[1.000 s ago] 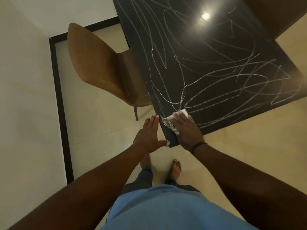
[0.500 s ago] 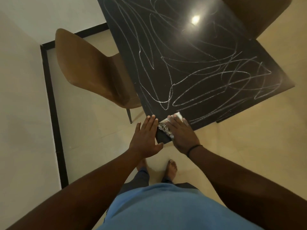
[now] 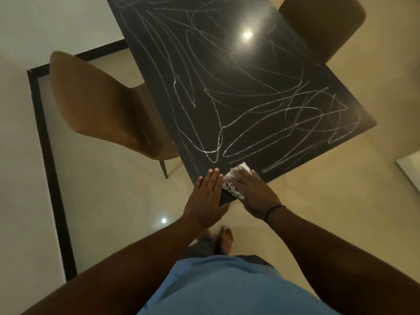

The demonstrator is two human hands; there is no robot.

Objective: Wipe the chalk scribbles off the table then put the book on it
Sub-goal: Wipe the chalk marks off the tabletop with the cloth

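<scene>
A: Chalk scribbles (image 3: 261, 114) cover nearly the whole black table (image 3: 159, 71), from the far edge down to the near corner. Start at the left for me?

B: Farthest left is a pale wall with a black skirting strip (image 3: 48, 155) along the floor. Next comes a brown chair (image 3: 97, 105), its seat tucked against the table's left edge.

A: And the hands?

B: The left hand (image 3: 205, 196) lies flat at the near corner, fingers straight and together, palm down, fingertips resting on the tabletop. It has hold of nothing.

A: The right one?

B: Just beside it, the right hand (image 3: 254, 192) presses a white cloth (image 3: 234, 185) down on the table with its fingers laid fairly flat over it. The cloth's frayed fringe sticks out between the two hands, and a bit of it shows past the fingertips. A dark band (image 3: 273, 211) circles that wrist.

A: Anything wiped?

B: A small patch round the cloth looks bare; loops of chalk run close above it.

A: Further right?

B: A second brown chair (image 3: 322, 26) stands at the table's far right side. A lamp's glare (image 3: 246, 35) shines on the tabletop near it. I can't see a book anywhere.
</scene>
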